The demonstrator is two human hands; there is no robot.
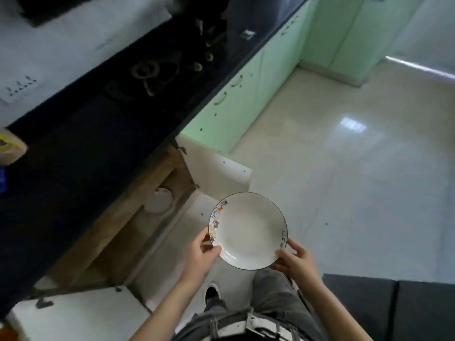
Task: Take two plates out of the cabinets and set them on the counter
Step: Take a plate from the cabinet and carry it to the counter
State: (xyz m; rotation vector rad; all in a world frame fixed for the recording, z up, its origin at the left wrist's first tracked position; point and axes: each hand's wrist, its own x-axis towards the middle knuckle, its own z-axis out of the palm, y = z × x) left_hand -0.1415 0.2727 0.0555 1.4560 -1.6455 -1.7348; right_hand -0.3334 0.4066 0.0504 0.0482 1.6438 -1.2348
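Note:
I hold a white plate with a thin dark rim, small pictures on its left edge and lettering on its right. My left hand grips its left edge and my right hand grips its lower right edge. The plate hovers level above the floor, in front of an open lower cabinet. Inside that cabinet a second white plate rests on a wooden shelf. The dark counter runs along the left, above the cabinet.
Two white cabinet doors stand open, one above the plate, one at lower left. A gas stove sits on the counter farther back. Green cabinet fronts line the wall. A dark sofa is at lower right.

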